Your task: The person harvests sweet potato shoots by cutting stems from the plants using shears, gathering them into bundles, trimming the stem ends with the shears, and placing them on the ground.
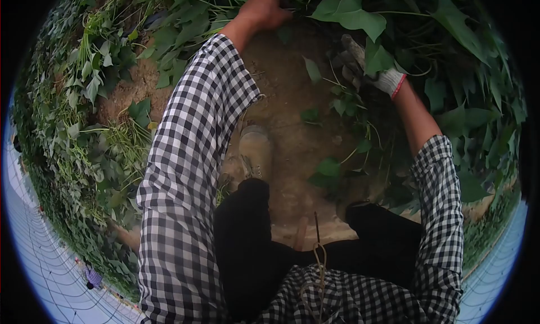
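We've got our bare left hand (263, 11) curled by the vines (353, 13), which crowd the dirt (298, 99) ahead and beside us; can't tell if it's clamped on anything. Our gloved right hand (354, 55) is partly behind a leaf (378, 58), so can't tell there either.

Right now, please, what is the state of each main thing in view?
Left grip: bare, bent, hold unclear.
Right grip: gloved, partly behind leaves.
Left sleeve: cuff hanging loose.
Right sleeve: ends on the forearm.
Left boot: set on soil.
Soil: partly bare.
Waist cord: looped.
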The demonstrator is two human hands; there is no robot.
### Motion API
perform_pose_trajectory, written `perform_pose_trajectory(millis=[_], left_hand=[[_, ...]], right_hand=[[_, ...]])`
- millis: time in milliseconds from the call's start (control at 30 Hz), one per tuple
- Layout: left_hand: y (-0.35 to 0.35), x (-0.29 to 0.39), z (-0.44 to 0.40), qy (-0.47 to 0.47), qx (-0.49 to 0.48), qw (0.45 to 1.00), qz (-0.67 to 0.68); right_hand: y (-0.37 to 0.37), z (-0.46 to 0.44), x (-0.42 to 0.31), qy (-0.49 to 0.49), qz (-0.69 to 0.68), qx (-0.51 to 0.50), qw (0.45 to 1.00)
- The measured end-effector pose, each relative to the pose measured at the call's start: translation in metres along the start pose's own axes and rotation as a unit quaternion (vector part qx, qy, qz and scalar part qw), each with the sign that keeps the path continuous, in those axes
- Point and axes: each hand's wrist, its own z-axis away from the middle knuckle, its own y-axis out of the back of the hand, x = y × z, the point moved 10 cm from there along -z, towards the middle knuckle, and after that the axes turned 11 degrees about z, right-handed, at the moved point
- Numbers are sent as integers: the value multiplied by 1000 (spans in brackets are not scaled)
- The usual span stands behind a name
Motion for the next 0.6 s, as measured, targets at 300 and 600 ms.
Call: perform_pose_trajectory(millis=[300, 600], left_hand=[[-14, 21, 20, -10, 17, 1000, 10], [-22, 40, 44, 58, 4, 989, -137]], right_hand=[[-28, 23, -62, -58, -5, 26, 998], [-17, -1, -25, -26, 262, 70, 962]])
